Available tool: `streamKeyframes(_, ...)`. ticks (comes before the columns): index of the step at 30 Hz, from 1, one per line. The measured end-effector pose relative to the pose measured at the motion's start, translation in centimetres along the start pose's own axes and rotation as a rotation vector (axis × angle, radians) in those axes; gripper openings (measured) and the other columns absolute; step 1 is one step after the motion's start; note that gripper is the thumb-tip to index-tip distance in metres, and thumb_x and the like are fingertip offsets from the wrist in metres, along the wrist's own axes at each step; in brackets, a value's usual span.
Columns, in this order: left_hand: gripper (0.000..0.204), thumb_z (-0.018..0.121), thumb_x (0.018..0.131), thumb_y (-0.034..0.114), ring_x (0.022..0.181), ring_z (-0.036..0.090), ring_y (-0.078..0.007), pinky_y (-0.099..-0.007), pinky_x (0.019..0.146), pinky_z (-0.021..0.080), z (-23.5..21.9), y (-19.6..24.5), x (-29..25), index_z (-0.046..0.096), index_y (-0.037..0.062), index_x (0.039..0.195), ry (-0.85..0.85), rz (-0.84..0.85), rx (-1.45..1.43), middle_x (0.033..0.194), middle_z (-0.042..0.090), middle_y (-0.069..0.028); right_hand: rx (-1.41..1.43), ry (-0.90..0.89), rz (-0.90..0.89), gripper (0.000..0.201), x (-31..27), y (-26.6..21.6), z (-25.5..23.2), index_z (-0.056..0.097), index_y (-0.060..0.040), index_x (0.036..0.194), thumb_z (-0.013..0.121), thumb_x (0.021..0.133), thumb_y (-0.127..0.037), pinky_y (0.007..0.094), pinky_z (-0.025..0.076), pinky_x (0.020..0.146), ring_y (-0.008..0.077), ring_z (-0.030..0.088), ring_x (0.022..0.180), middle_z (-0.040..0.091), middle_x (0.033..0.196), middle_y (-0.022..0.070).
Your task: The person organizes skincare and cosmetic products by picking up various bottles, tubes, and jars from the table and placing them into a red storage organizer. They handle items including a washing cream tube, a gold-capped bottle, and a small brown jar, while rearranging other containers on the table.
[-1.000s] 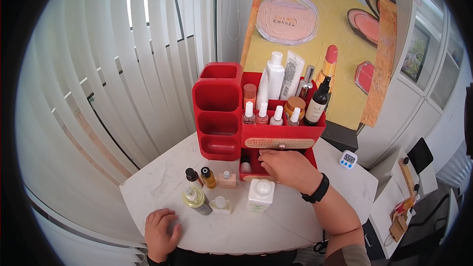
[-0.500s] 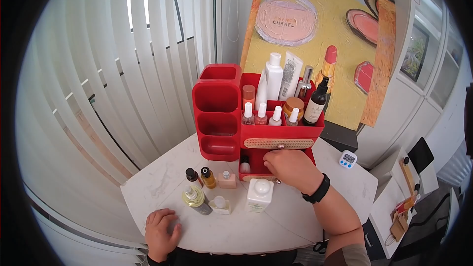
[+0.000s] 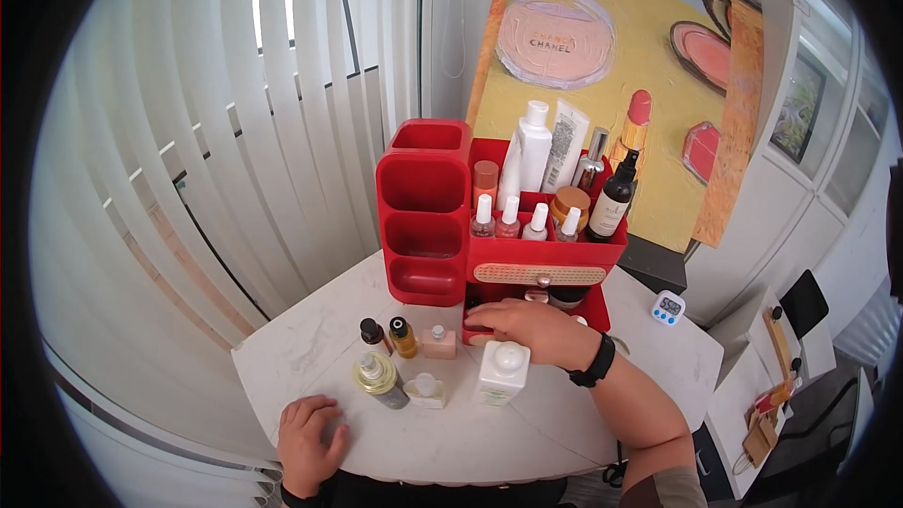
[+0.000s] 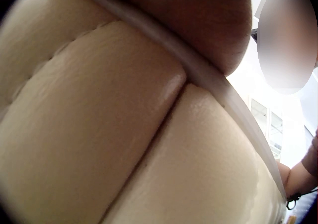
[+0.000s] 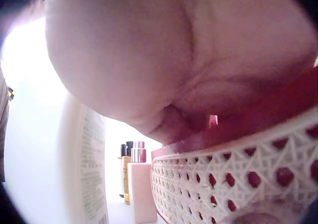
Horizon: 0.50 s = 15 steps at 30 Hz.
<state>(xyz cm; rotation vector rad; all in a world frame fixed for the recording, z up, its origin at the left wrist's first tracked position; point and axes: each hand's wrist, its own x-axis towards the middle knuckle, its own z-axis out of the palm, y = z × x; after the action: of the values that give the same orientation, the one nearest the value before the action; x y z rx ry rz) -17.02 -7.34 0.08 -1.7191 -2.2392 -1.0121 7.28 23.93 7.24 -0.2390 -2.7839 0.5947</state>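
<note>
In the head view my right hand point(image 3: 531, 327) reaches into the pulled-out lower drawer point(image 3: 596, 312) of a red cosmetics organizer point(image 3: 550, 252). Its fingers lie over the drawer's left end, covering most of a small dark-capped bottle there; whether they grip it I cannot tell. The right wrist view has the palm over the drawer's woven-pattern front point(image 5: 198, 179). A white bottle point(image 3: 501, 373) with a rounded cap stands just in front of this hand. My left hand point(image 3: 308, 437) rests on the marble-look table's point(image 3: 414, 447) near left edge, fingers loosely bent, holding nothing.
Left of the white bottle stand a pink perfume bottle point(image 3: 439, 342), an amber bottle point(image 3: 403, 338), a dark-capped bottle point(image 3: 374, 335), a yellow-green bottle point(image 3: 378, 381) and a small clear bottle point(image 3: 426, 391). Nail polishes point(image 3: 509, 217) fill the organizer's upper front. A timer point(image 3: 668, 307) sits right.
My right hand has moved left inside the drawer, over the small bottle at its left end. Items farther back in the drawer now show. The left hand has stayed put.
</note>
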Motion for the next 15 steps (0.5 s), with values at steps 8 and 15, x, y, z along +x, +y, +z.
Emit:
streamKeyframes(8, 0.021, 0.072, 0.073, 0.012, 0.107, 0.063, -0.0342, -0.0451, 0.097, 0.046, 0.1, -0.1, 0.0, 0.069, 0.0054, 0.093, -0.009, -0.009, 0.0, 0.108, 0.069, -0.0103, -0.094, -0.032, 0.097, 0.037, 0.0, 0.1, -0.5, 0.064, -0.0017, 0.12, 0.063, 0.099, -0.032, 0.0426, 0.055, 0.076, 0.033, 0.068, 0.09, 0.067, 0.116, 0.0146)
streamKeyframes(15, 0.021, 0.072, 0.073, 0.011, 0.107, 0.063, -0.0343, -0.0452, 0.096, 0.047, 0.1, 0.0, 0.1, 0.069, 0.0059, 0.093, -0.003, -0.004, 0.007, 0.107, 0.069, -0.01, -0.018, -0.018, 0.065, 0.031, 0.1, -0.7, -0.3, 0.063, -0.0028, 0.12, 0.058, 0.1, -0.026, 0.0438, 0.055, 0.079, 0.0349, 0.068, 0.097, 0.066, 0.118, 0.0134)
